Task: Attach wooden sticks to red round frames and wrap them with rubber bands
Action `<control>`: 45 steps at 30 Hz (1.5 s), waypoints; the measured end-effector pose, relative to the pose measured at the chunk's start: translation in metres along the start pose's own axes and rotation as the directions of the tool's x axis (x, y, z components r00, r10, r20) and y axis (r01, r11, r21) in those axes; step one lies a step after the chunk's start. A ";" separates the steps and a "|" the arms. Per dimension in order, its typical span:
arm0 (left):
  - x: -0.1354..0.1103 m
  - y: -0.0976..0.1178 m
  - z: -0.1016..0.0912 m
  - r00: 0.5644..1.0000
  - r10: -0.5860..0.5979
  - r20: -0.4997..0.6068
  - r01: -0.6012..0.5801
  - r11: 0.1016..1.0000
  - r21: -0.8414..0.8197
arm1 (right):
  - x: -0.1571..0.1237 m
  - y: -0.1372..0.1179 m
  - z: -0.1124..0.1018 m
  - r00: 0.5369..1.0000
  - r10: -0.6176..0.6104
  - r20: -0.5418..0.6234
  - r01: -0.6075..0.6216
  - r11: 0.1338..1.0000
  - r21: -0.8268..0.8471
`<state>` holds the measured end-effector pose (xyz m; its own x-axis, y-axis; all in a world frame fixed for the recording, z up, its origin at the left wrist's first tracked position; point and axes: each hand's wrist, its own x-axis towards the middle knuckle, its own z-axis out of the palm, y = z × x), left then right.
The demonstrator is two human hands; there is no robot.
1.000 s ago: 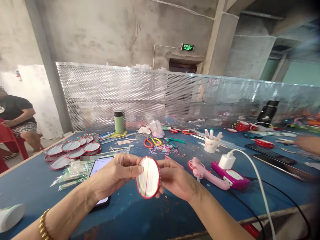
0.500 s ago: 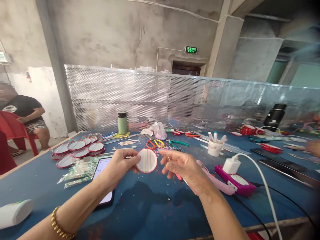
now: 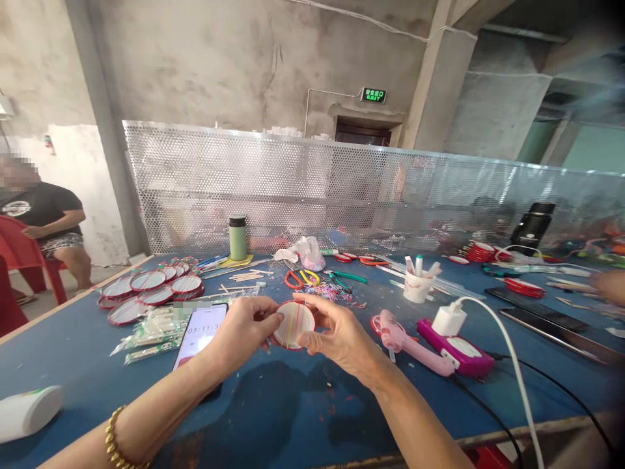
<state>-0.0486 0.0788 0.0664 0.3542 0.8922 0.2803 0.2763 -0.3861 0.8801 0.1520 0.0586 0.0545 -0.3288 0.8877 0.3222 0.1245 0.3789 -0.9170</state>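
A small round white disc (image 3: 293, 320) with a red rim and thin coloured lines across its face is held up over the table, between both hands. My left hand (image 3: 250, 326) pinches its left edge between thumb and fingers. On the opposite edge, my right hand (image 3: 338, 333) is closed, its thumb against the face and its fingers behind and above. Under my left forearm lies a lit phone (image 3: 201, 333). A pink glue gun (image 3: 407, 345) rests to the right of my right hand.
Similar red-rimmed discs (image 3: 149, 280) are piled at left beside plastic packets (image 3: 156, 332). Beyond my hands lie pliers (image 3: 346, 276) and coloured scraps (image 3: 336, 290). A cup of pens (image 3: 417, 288), a purple power block (image 3: 456, 352) with cables and a green bottle (image 3: 237, 240) stand around. A person (image 3: 46, 212) sits far left.
My right hand has moved in and taken the disc's right edge, where it was apart before with a thin stick by its fingers. The disc has shifted slightly right and down.
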 end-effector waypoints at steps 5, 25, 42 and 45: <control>-0.001 0.000 0.000 1.000 0.002 0.012 -0.002 1.000 0.008 | 0.000 0.000 0.002 1.000 0.024 0.012 -0.024 1.000 0.016; -0.004 -0.001 0.005 0.999 -0.001 -0.053 0.000 1.000 -0.021 | -0.002 -0.004 0.012 0.998 0.040 0.052 -0.044 0.996 0.079; -0.002 -0.005 0.005 0.999 -0.004 0.032 0.005 0.999 -0.050 | -0.002 0.001 0.012 0.998 0.038 0.040 -0.041 0.997 0.067; -0.002 -0.005 0.005 1.000 -0.003 0.027 0.005 0.998 -0.064 | -0.002 -0.001 0.013 0.998 0.040 0.040 -0.043 0.997 0.066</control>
<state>-0.0464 0.0775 0.0597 0.3772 0.8867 0.2674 0.2205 -0.3664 0.9040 0.1408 0.0529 0.0513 -0.3610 0.8910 0.2753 0.0764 0.3225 -0.9435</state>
